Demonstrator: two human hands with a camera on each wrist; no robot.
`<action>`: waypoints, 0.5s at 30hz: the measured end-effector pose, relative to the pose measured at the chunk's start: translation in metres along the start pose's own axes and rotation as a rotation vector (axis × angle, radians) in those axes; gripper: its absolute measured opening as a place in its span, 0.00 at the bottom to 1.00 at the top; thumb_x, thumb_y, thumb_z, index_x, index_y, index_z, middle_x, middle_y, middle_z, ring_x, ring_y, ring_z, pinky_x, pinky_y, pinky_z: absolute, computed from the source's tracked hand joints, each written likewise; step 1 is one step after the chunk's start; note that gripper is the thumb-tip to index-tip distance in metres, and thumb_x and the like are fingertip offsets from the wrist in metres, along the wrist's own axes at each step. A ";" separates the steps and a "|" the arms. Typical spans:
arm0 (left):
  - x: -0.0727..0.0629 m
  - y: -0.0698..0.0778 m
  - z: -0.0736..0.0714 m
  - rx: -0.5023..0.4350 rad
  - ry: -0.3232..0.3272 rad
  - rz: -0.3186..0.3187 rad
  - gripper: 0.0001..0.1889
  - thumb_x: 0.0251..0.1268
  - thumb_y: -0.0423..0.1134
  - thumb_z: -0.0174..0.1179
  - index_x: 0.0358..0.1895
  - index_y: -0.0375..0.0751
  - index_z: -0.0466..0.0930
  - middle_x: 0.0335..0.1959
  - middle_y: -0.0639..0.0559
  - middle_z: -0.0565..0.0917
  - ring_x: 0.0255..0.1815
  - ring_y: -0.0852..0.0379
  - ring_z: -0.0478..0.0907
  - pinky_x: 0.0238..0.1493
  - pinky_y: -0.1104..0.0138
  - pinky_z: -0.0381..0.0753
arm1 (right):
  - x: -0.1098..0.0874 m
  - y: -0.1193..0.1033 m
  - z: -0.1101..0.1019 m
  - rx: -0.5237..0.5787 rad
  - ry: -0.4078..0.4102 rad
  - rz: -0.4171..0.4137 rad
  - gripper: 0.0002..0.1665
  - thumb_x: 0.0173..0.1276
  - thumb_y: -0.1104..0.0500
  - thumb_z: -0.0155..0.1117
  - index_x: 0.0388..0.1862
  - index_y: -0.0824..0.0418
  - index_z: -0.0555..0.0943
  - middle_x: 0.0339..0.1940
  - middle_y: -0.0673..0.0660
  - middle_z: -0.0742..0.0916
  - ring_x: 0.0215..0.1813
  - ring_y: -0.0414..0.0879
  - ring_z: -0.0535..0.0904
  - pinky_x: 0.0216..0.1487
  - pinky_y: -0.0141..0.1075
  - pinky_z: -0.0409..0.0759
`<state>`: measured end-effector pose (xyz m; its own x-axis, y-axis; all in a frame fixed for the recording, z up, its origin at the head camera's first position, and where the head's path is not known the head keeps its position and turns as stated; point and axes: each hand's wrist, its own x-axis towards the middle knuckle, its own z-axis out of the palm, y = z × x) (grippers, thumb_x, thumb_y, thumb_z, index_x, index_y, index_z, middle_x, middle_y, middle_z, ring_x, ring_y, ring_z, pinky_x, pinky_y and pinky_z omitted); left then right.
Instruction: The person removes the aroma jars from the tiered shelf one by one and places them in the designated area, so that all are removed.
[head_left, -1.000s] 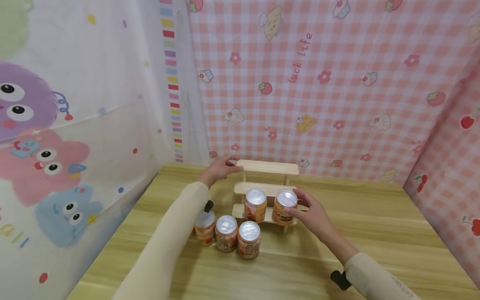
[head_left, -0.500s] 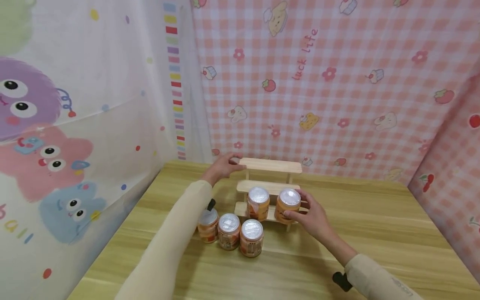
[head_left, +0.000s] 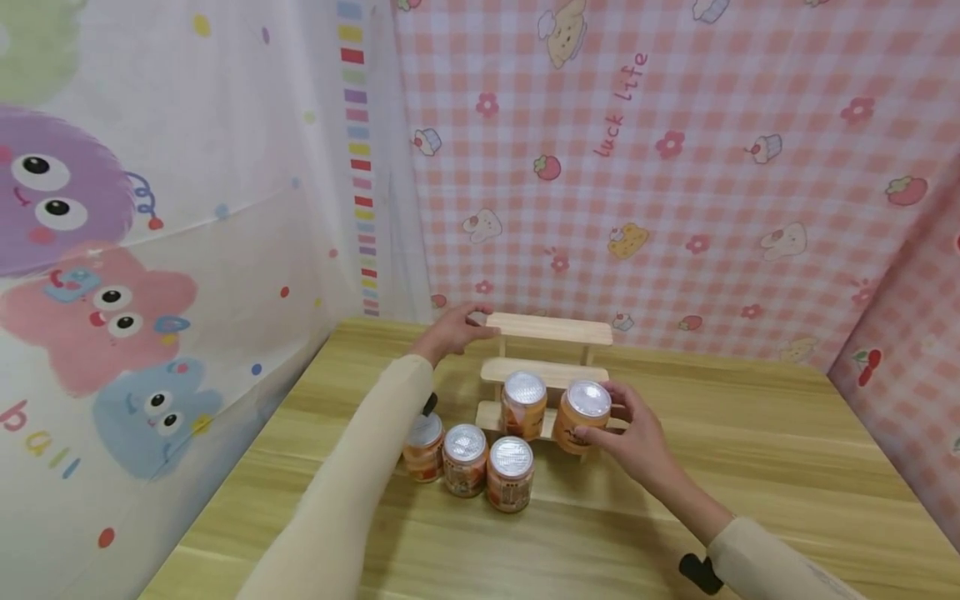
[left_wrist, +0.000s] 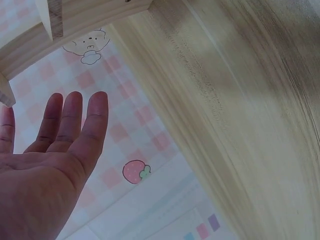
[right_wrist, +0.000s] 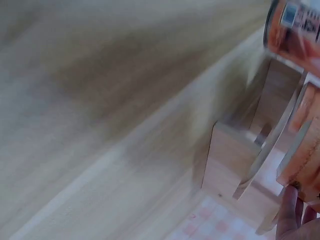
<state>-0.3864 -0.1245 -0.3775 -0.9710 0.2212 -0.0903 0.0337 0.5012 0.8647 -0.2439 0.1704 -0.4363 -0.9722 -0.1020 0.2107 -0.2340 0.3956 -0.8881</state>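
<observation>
A small three-tier wooden rack (head_left: 547,329) stands on the table. My left hand (head_left: 453,329) pinches the left end of its top board; in the left wrist view three fingers of that hand (left_wrist: 70,145) stretch free beside the rack. With thumb and fingers around its side, my right hand (head_left: 637,429) grips an orange can with a silver lid (head_left: 581,429) at the right of the lowest tier. Whether its base touches the board cannot be told. A matching can (head_left: 522,408) stands on that tier to its left. The right wrist view shows the gripped can (right_wrist: 302,165) at its edge.
Several more cans stand in a row on the table in front of the rack, among them a near can (head_left: 511,479), a middle can (head_left: 465,462) and one partly behind my left sleeve (head_left: 424,450). A pink checked cloth (head_left: 675,192) hangs behind the table.
The head view has swung slightly left. The gripped can has shifted a little toward me and away from the can beside it. My left hand keeps its place on the rack.
</observation>
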 end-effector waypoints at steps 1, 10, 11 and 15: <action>0.000 0.000 0.000 -0.001 0.000 0.000 0.26 0.67 0.47 0.66 0.66 0.49 0.71 0.61 0.39 0.75 0.59 0.44 0.74 0.46 0.56 0.77 | -0.003 0.000 0.000 0.009 -0.006 -0.004 0.41 0.57 0.59 0.79 0.66 0.66 0.69 0.57 0.65 0.79 0.58 0.60 0.76 0.49 0.41 0.82; 0.001 0.002 -0.001 -0.001 -0.002 -0.012 0.26 0.67 0.47 0.65 0.65 0.48 0.71 0.62 0.39 0.75 0.60 0.43 0.73 0.49 0.54 0.77 | -0.036 0.010 0.014 0.072 -0.078 0.021 0.41 0.51 0.63 0.82 0.62 0.67 0.71 0.55 0.63 0.80 0.56 0.57 0.77 0.48 0.36 0.83; 0.001 0.002 -0.001 0.000 -0.003 -0.014 0.26 0.67 0.47 0.65 0.65 0.48 0.71 0.62 0.39 0.75 0.60 0.43 0.73 0.49 0.54 0.77 | -0.039 0.011 0.016 0.082 -0.088 0.034 0.41 0.51 0.63 0.82 0.62 0.67 0.72 0.55 0.63 0.80 0.55 0.57 0.77 0.47 0.36 0.83; 0.002 0.000 -0.001 0.002 -0.008 -0.027 0.26 0.67 0.47 0.65 0.66 0.49 0.71 0.62 0.40 0.74 0.61 0.44 0.72 0.53 0.51 0.77 | -0.048 0.017 0.027 0.110 -0.122 0.066 0.41 0.48 0.63 0.83 0.60 0.64 0.73 0.53 0.61 0.81 0.54 0.54 0.78 0.47 0.35 0.83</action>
<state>-0.3885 -0.1245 -0.3769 -0.9698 0.2138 -0.1176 0.0076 0.5084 0.8611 -0.2014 0.1574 -0.4722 -0.9758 -0.1921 0.1047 -0.1606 0.3038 -0.9391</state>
